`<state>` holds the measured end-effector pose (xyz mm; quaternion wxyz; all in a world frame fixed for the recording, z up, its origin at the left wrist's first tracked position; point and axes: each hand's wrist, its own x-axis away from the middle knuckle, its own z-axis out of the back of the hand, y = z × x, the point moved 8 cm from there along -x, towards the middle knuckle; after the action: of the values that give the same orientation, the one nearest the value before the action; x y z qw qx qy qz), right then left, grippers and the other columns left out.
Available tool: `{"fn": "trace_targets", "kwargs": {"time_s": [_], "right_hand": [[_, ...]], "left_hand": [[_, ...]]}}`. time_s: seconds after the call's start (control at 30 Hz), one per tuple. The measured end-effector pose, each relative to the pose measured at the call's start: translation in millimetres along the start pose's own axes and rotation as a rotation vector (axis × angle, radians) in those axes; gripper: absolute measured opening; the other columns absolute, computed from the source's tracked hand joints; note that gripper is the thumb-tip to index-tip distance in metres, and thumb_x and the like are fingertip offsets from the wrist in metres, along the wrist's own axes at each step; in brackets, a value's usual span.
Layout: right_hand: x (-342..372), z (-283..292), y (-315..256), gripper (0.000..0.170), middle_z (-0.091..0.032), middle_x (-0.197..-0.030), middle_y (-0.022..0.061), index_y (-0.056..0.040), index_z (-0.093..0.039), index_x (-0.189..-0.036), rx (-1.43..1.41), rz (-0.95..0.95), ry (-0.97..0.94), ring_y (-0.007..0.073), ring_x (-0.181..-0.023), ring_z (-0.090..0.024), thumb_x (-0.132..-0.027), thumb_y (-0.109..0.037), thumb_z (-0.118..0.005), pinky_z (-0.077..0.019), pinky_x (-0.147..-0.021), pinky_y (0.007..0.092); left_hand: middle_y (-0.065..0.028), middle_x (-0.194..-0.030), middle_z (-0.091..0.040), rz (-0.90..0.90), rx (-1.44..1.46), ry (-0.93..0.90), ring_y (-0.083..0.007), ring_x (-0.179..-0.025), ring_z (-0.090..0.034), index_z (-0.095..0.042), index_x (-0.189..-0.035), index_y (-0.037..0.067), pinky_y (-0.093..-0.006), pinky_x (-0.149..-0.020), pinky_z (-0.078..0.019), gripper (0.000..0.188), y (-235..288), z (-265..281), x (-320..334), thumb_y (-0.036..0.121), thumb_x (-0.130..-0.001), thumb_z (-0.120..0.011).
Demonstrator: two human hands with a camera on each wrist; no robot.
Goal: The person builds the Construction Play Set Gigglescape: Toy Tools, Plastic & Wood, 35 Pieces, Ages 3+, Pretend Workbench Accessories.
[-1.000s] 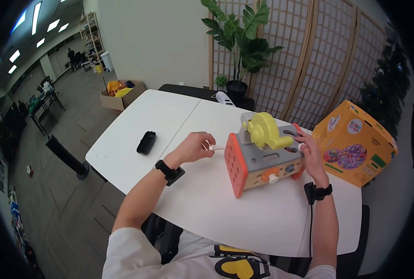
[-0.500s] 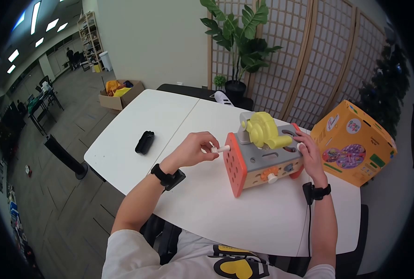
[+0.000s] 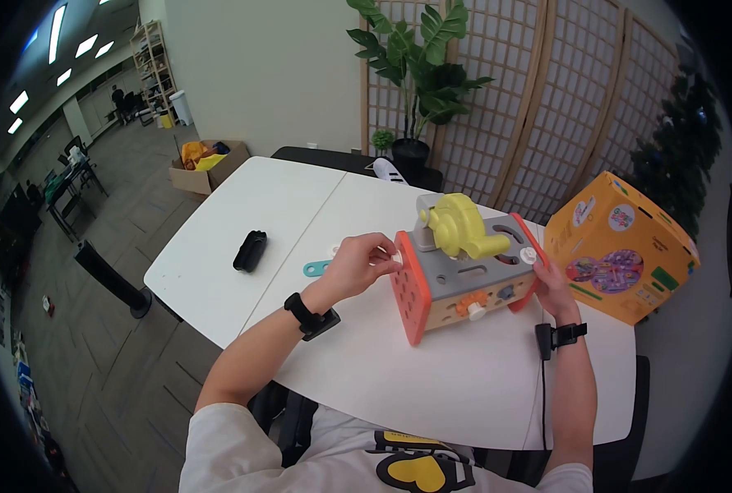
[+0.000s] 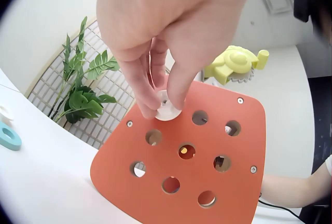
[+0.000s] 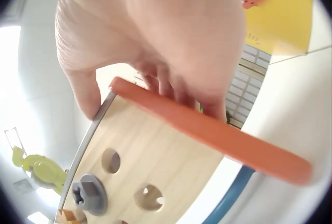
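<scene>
A toy workbench [image 3: 464, 271] with a grey top and red-orange end panels stands on the white table. My left hand [image 3: 364, 261] pinches a white toy bolt [image 4: 168, 112] between thumb and fingers. The bolt's round head is close against the upper part of the perforated left panel [image 4: 207, 146], its shaft hidden. With my right hand [image 5: 155, 42] I grip the workbench's right end, thumb at the grey top's edge, fingers over the outside of the orange panel [image 5: 207, 125]. A yellow toy saw [image 3: 462, 228] sits on top, and a white round knob [image 3: 528, 255] lies near the right hand.
A teal strip with holes [image 3: 315, 269] lies on the table [image 3: 366, 394] behind the left hand. Farther left is a black open case [image 3: 251, 251]. An orange-yellow box [image 3: 625, 246] stands at the right. Behind the table are a potted plant [image 3: 411, 152] and a lattice screen [image 3: 505, 107].
My left hand has moved right, and the bolt shaft, visible outside the panel before, no longer shows. My right hand has shifted from the top towards the right side. The teal strip has come into sight.
</scene>
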<state>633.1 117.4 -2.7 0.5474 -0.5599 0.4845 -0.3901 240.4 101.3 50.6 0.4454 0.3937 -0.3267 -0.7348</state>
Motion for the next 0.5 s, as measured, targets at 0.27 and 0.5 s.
{"fn": "trace_targets", "kwargs": {"time_s": [0.27,0.5], "right_hand": [[0.8,3.5,-5.4,0.07,-0.067,-0.112,0.0062,0.0025,-0.059,-0.131,0.409,0.102,0.135,0.0138,-0.102,-0.061,-0.102,-0.061,-0.051,-0.0481,-0.091,0.0299],[14.4,-40.5,-71.1,0.069,-0.07,-0.104,0.0097,0.0041,-0.066,-0.122,0.622,-0.011,0.325,0.0149,-0.094,-0.063,-0.104,-0.06,-0.047,-0.0498,-0.087,0.0297]], "left_hand": [[-0.012,-0.094,-0.075,-0.023,-0.064,0.099,-0.018,-0.087,-0.074,-0.069,-0.102,-0.003,-0.0293,-0.082,-0.0603,0.02,-2.5,2.2,-2.6,0.01,-0.09,-0.078],[-0.0122,-0.095,-0.076,0.156,0.044,0.013,-0.0173,-0.086,-0.075,-0.067,-0.106,-0.004,-0.0292,-0.079,-0.0587,0.017,-9.9,2.7,-1.6,0.01,-0.096,-0.07]]}}
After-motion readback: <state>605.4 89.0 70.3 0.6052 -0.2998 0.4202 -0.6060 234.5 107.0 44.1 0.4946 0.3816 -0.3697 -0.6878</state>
